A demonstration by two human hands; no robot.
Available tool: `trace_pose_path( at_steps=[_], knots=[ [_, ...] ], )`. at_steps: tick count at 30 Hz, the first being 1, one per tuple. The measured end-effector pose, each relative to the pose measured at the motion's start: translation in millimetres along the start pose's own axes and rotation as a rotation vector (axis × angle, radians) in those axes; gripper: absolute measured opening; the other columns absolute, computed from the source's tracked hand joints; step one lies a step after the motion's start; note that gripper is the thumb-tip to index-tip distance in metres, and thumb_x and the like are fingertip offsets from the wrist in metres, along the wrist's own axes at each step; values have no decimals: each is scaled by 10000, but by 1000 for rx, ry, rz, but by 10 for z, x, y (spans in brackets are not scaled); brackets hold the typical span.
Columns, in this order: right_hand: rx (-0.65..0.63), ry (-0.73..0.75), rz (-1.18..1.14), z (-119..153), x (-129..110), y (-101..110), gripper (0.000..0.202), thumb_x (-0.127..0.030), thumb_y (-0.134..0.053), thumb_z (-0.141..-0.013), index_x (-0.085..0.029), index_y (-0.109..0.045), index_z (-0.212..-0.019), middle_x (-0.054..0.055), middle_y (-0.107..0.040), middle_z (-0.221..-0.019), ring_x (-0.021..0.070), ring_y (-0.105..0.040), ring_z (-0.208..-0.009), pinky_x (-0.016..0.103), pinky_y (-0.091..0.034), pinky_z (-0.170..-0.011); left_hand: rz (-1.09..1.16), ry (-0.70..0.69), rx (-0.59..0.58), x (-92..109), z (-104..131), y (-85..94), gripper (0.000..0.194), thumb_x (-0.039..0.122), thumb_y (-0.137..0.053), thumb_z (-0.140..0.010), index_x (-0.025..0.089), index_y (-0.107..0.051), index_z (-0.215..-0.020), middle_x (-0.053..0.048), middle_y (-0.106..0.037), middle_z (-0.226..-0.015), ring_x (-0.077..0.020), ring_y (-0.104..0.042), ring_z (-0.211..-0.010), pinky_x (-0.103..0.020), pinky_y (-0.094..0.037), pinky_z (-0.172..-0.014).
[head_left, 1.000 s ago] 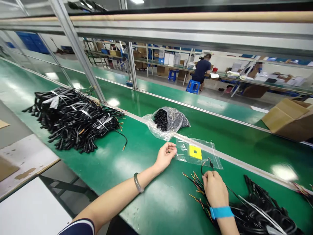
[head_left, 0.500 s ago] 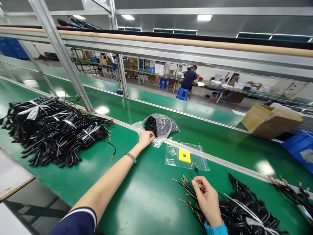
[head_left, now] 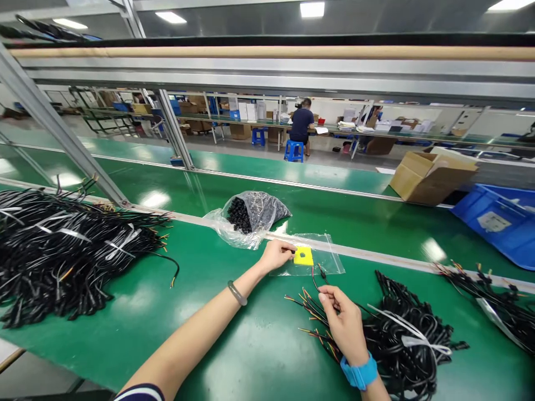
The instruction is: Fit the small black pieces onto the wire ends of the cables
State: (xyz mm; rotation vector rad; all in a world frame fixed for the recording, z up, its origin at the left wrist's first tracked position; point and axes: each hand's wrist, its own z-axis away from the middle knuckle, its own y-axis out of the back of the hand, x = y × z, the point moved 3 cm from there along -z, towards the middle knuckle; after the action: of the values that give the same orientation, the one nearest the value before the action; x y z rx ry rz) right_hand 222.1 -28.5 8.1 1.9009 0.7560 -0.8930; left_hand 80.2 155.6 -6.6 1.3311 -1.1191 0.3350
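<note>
Well, slim cable [head_left: 316,285] near holed yellow square [head_left: 308,258]

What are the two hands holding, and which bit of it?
The right hand holds a black cable near its split wire end. The left hand pinches a small black piece; it's too small to tell by which part.

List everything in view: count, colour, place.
Worktable: one, green, foreground
Tabletop wire heaps: three, black, left, right, far right
Bag of black parts: one, clear, centre
Flat bag: one, clear, centre-right
Holed piece: one, yellow, at flat bag
Carton: one, brown, rear right
Bin: one, blue, far right
Metal frame: one, grey, overhead
Stools: at least two, blue, background
Seated person: one, dark top, background
Clutter: uncountable, mixed, background
Left grip: one, at holed piece, pinching black part
Right grip: one, right front, holding wire
</note>
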Motion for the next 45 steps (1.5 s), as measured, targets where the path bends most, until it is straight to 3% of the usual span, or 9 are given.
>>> trace_pose_path(
  at_steps=[4, 10, 20, 23, 26, 29, 32, 35, 45],
  knots=[
    [1, 2, -9, 5, -20, 1, 291, -420, -497, -889, -172, -648, -870, 43, -661, -786, 142, -606, -649, 222, -495, -597, -96, -55, -91, 89, -36, -110, 233, 82, -627, -682, 145, -764, -860, -69, -738, -754, -216, -671, -692, -312, -512, -712],
    [-15, -6, -4, 14, -32, -7, 279, -400, -473, -908, -179, -642, -888, 42, -652, -792, 144, -598, -670, 225, -493, -611, -186, -116, -142, 109, -17, -132, 210, 95, -611, -748, 195, -768, -847, -83, -731, -826, -244, -648, -817, -345, -458, -829],
    [-25, 21, 12, 25, -42, -12, 251, -358, -457, -916, -184, -634, -883, 49, -650, -822, 152, -611, -715, 232, -495, -630, -51, -104, -65, 82, 60, -107, 160, 149, -624, -764, 222, -765, -777, -84, -695, -819, -248, -563, -941, -321, -425, -877],
    [-36, 28, 11, 34, -62, -12, 244, -342, -445, -925, -185, -629, -896, 46, -638, -828, 149, -609, -725, 224, -489, -621, 68, -47, -17, 105, 167, -73, 167, 216, -611, -799, 204, -750, -891, -74, -707, -875, -217, -591, -854, -312, -453, -812],
    [-63, 47, 12, 41, -84, -9, 251, -332, -423, -936, -190, -625, -894, 40, -622, -816, 146, -600, -722, 223, -475, -612, 240, 52, -44, 130, 362, -72, 263, 323, -575, -846, 134, -728, -946, -90, -715, -836, -150, -581, -641, -255, -460, -613],
    [-90, 52, 1, 42, -96, 9, 257, -334, -419, -938, -193, -626, -881, 45, -619, -821, 155, -597, -740, 232, -470, -622, 681, 296, -150, 140, 606, -109, 338, 399, -695, -759, 100, -727, -915, -97, -704, -794, -87, -526, -559, -184, -407, -507],
    [-114, 44, -20, 36, -96, 39, 258, -346, -433, -931, -191, -629, -868, 51, -624, -820, 167, -595, -756, 250, -472, -649, 1007, 521, -203, 166, 812, -137, 321, 336, -804, -654, 104, -735, -866, -80, -689, -758, -51, -504, -546, -145, -405, -491],
    [-128, 37, -32, 27, -84, 65, 262, -361, -446, -921, -190, -630, -847, 46, -629, -812, 171, -594, -763, 261, -467, -673, 1087, 592, -223, 190, 917, -145, 241, 277, -796, -680, 106, -742, -840, -71, -683, -734, -41, -516, -541, -125, -426, -489],
    [-90, -27, -1, 36, -5, 80, 249, -383, -479, -901, -195, -633, -845, 17, -618, -776, 144, -554, -696, 241, -432, -626, 1171, 623, -256, 193, 984, -141, 185, 229, -787, -700, 91, -746, -816, -73, -699, -708, -32, -548, -531, -99, -441, -489]
  ],
)
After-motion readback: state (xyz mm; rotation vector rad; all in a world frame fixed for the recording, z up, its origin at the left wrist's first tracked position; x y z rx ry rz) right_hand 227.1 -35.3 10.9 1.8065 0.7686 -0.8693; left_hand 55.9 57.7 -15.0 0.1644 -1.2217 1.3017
